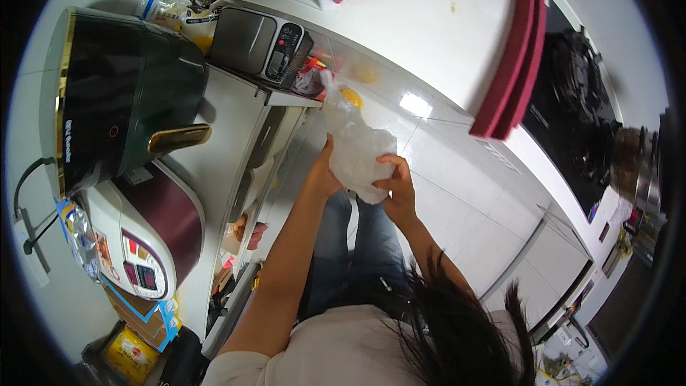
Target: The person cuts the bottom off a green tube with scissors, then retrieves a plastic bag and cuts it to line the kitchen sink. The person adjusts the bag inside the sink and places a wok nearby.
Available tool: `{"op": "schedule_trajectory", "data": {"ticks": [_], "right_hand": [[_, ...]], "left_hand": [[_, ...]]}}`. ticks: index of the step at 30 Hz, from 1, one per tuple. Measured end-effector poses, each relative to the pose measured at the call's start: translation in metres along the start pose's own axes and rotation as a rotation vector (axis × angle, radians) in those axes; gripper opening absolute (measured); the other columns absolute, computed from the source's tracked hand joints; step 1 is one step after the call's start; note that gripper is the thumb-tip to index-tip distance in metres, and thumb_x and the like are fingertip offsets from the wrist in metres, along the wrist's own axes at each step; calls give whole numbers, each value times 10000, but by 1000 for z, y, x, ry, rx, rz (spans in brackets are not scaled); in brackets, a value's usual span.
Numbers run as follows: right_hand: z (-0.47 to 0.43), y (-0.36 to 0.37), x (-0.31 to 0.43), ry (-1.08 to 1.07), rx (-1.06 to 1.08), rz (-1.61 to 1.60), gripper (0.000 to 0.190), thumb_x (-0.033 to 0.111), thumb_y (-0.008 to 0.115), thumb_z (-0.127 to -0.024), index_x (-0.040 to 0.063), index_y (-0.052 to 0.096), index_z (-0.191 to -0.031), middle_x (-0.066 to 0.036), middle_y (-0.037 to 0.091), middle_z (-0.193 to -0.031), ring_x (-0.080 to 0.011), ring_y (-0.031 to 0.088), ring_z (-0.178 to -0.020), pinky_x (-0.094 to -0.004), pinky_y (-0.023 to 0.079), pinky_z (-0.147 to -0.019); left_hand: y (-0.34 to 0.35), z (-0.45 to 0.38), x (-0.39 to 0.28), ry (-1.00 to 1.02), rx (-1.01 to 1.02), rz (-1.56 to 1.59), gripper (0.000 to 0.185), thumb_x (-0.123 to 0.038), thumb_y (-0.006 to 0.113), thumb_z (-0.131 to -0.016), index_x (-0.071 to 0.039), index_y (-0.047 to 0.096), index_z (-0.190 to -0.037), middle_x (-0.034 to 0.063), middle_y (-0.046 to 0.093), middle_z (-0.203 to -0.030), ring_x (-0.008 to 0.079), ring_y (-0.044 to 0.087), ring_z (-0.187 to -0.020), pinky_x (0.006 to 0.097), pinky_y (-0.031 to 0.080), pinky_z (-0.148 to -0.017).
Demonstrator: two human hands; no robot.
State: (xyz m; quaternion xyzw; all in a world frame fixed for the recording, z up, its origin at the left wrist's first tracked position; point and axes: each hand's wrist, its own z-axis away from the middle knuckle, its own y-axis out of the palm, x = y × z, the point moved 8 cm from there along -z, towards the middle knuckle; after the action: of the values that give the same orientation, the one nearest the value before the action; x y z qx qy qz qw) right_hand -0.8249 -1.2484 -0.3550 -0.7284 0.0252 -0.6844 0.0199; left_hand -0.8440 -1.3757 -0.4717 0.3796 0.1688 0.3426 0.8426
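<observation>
A crumpled, translucent white plastic bag (358, 153) hangs between my two hands, above the tiled floor and in front of my jeans. My left hand (325, 169) grips its left side, with the thumb up along the edge and the other fingers hidden behind it. On the opposite side my right hand (397, 187) holds the bag with curled fingers. What the bag contains, if anything, cannot be made out. Just beyond its top, a yellow item (352, 97) shows near the floor.
At left, a white shelf unit (230, 102) carries a dark green air fryer (128, 96), a maroon-and-white rice cooker (155, 225) and a grey appliance with a control panel (249, 43). At right, a white counter (429, 27) bears maroon strips (522, 59) and a black cooktop (573, 86).
</observation>
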Motion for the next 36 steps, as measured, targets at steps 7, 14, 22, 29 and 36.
{"op": "schedule_trajectory", "data": {"ticks": [7,14,22,29,36], "right_hand": [[99,-76,36,65,-137,243,462,-173,554,-628,84,696,-984,-120,433,-1183,-266,464,-1113,-342,435,-879],[215,-206,68,140,-527,554,326,-12,611,-768,89,672,-1072,-176,423,-1309,-306,474,-1160,-393,414,-955],[344,-309,153,158,-1045,545,343,200,697,-755,54,660,-1063,-213,460,-1287,-329,510,-1146,-368,430,-936],[476,-371,159,525,-1391,425,297,321,670,-732,65,691,-883,-96,624,-607,-250,616,-581,-369,462,-557],[632,-418,163,552,-1877,417,245,250,634,-758,31,670,-861,-67,611,-612,-173,586,-567,-328,453,-549]], "left_hand": [[17,20,33,315,-235,-360,354,-74,529,-897,-19,458,-1240,144,539,-1207,270,534,-1118,443,455,-944],[74,48,110,467,-203,-405,333,11,471,-889,-59,471,-1214,103,529,-1223,273,525,-1123,451,446,-950],[177,70,292,34,204,-647,409,-16,470,-893,-31,415,-1297,122,509,-1259,265,498,-1163,437,415,-977],[211,103,449,-192,422,-940,345,-22,451,-907,-1,420,-1249,140,527,-1226,258,532,-1119,422,434,-957],[200,68,489,-193,257,-1035,328,-37,423,-902,-56,438,-1229,159,525,-1217,294,549,-1096,485,497,-869]]}}
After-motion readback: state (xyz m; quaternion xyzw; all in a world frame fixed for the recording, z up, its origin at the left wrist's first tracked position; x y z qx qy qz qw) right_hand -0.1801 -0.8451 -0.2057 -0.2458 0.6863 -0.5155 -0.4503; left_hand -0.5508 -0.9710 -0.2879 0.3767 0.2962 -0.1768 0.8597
